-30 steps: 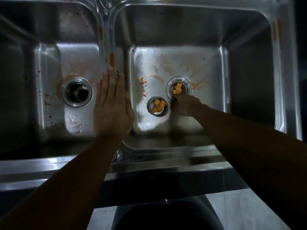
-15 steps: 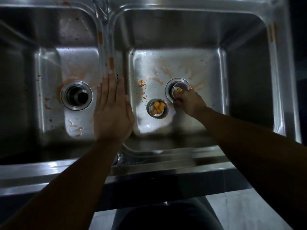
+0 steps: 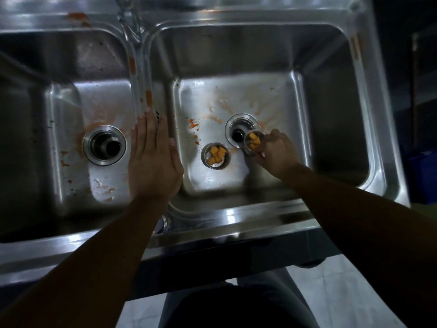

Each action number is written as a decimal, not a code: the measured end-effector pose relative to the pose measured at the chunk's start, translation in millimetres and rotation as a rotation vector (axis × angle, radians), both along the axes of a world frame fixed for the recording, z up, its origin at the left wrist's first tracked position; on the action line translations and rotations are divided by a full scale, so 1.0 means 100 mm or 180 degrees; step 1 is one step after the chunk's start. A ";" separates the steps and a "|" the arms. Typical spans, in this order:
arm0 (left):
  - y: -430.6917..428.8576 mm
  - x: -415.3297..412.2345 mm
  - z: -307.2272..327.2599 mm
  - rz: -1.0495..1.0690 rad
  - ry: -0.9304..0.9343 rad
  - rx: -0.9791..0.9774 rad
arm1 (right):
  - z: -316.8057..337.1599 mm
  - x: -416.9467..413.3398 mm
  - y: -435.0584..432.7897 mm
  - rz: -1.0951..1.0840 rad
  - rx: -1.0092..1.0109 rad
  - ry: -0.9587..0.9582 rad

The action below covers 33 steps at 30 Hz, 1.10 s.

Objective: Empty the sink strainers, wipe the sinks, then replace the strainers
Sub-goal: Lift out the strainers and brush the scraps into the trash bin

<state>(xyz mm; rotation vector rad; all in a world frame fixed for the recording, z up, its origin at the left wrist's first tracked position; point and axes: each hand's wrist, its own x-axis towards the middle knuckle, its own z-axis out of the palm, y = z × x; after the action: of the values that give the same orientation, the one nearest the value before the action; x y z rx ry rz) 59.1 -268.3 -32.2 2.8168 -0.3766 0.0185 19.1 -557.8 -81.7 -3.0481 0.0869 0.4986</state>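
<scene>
A steel double sink fills the view. My right hand (image 3: 275,153) grips a small metal strainer (image 3: 253,142) holding orange food chunks, lifted just clear of the right sink's open drain (image 3: 237,129). A second strainer (image 3: 215,156) with orange chunks stands on the right sink's floor (image 3: 272,102), left of the drain. My left hand (image 3: 153,159) lies flat, fingers together, on the divider (image 3: 139,74) between the two basins. The left sink's drain (image 3: 104,145) is open with no strainer in it.
Orange smears and crumbs stain both basin floors and the divider. The faucet base (image 3: 128,17) rises at the top of the divider. The sink's front rim (image 3: 236,216) runs below my arms. A blue bin (image 3: 423,176) stands at the far right, with pale floor tiles below.
My right hand has pulled the strainer up out of the right drain and toward me, leaving the drain hole open. My left hand has stayed flat on the divider.
</scene>
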 end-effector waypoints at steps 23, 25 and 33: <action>-0.78 -0.83 0.21 -0.0455 0.0924 -0.0239 | 0.85 -0.50 -0.80 -0.1040 0.1018 -0.1481; -1.02 -1.04 0.26 -0.0702 0.1199 -0.0457 | 0.96 -0.53 -1.06 -0.1158 0.0883 -0.1618; -1.53 -1.32 0.30 -0.0947 0.1433 -0.0217 | 1.25 -0.44 -2.07 -0.1814 0.0250 -0.1857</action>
<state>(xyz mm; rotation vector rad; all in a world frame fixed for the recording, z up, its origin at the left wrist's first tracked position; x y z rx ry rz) -73.1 -420.9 -1.8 2.5655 -0.6597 -0.6385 -24.5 -765.3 43.4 -2.7606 0.8372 -0.4039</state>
